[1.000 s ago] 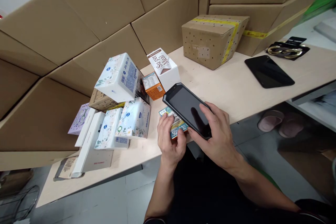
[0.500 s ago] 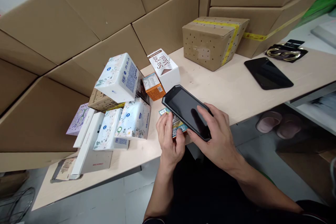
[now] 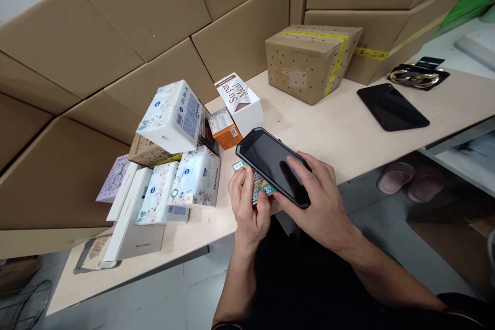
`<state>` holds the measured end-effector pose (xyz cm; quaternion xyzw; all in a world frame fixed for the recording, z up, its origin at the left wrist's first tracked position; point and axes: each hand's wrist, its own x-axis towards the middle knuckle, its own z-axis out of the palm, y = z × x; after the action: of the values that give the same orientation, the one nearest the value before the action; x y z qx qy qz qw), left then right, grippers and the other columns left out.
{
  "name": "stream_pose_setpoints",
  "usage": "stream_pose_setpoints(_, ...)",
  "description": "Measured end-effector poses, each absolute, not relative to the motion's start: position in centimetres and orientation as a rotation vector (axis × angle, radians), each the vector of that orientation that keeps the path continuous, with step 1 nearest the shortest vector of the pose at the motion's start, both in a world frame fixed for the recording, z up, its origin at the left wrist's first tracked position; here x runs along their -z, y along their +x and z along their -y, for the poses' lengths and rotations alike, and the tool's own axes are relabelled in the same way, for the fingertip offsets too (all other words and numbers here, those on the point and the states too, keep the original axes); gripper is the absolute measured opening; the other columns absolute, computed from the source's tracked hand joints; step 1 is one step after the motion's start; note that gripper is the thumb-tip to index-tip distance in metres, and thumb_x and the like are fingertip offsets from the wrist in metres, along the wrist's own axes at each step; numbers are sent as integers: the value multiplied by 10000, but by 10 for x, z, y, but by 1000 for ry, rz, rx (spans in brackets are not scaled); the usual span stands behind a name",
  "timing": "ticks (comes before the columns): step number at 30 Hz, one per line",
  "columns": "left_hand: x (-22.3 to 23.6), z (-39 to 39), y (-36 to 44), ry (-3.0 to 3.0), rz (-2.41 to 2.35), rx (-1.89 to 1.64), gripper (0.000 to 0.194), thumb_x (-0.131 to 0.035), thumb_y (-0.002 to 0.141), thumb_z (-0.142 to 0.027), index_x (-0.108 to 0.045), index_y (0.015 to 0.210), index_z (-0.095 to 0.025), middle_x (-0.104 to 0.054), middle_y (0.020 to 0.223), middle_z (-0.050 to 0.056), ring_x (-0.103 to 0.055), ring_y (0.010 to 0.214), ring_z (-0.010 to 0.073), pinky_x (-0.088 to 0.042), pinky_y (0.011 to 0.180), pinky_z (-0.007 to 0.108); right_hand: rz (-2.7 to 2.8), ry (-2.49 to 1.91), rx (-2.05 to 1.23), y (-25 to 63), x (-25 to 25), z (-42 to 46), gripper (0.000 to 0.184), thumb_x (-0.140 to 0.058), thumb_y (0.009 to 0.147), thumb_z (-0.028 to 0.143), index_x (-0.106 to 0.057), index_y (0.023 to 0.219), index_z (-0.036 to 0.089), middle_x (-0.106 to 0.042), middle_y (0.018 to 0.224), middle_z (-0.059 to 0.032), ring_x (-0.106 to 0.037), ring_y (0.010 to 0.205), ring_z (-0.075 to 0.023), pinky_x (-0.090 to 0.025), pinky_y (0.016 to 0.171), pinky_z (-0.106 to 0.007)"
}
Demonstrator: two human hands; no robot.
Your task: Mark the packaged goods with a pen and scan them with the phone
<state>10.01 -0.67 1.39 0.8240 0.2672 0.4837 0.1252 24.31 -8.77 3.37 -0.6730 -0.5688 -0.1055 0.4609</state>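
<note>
My right hand (image 3: 319,185) grips a black smartphone (image 3: 273,162) with a dark screen by its lower end; the index finger lies over the glass. Under the phone's left edge, my left hand (image 3: 249,206) is closed around a small teal and yellow printed box (image 3: 263,185), which the phone partly covers. Just beyond the phone stand an orange box (image 3: 227,136) and a white "Su-per Meal" box (image 3: 247,108). Left of my hands are tissue packs (image 3: 195,178), one of them (image 3: 172,116) raised above the others.
White flat boxes (image 3: 135,232) and a purple box (image 3: 113,180) are at the table's left. A taped dotted carton (image 3: 297,67), a black tablet (image 3: 392,108) and a gold chain item (image 3: 417,78) lie right. Large cartons (image 3: 240,31) wall the back. Pink slippers (image 3: 396,178) rest below.
The phone has shifted slightly down and left over the small box, covering more of its print. Both hands keep their hold. The view has moved a little.
</note>
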Motion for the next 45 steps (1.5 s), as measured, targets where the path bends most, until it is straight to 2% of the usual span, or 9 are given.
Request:
stream_pose_setpoints(16,-15,7,100,2411,-836,-1405,515,-490,986,-253,-442,1497,-210,-585,1348,152,-525,1302,269,-435,1110,476,1394,-1650,209,243,-36,88,637,-689,875,350,-445,1424,140,-535,1372,-223,-537,1232,-342,-514,1006,-542)
stream_pose_setpoints(33,-5,9,99,2246,-903,-1426,544,-547,963,-301,-429,1486,-213,-576,1382,152,-558,1284,263,-457,1097,467,1378,-1594,213,247,-34,87,642,-691,864,335,-422,1431,201,-531,1384,-189,-543,1253,-337,-510,995,-548)
stream_pose_setpoints(40,-8,9,100,2268,-874,-1435,528,-536,968,-284,-432,1481,-215,-614,1334,142,-567,1288,268,-446,1102,475,1270,-1704,339,275,-26,90,672,-704,858,347,-428,1457,220,-551,1365,-175,-546,1243,-336,-485,1023,-543)
stream_pose_setpoints(45,-9,8,100,2300,-871,-1430,524,-534,965,-271,-435,1476,-212,-618,1322,142,-560,1288,268,-442,1107,483,1160,-1871,443,314,-14,94,666,-693,861,398,-455,1456,216,-567,1327,-179,-546,1214,-364,-478,971,-572)
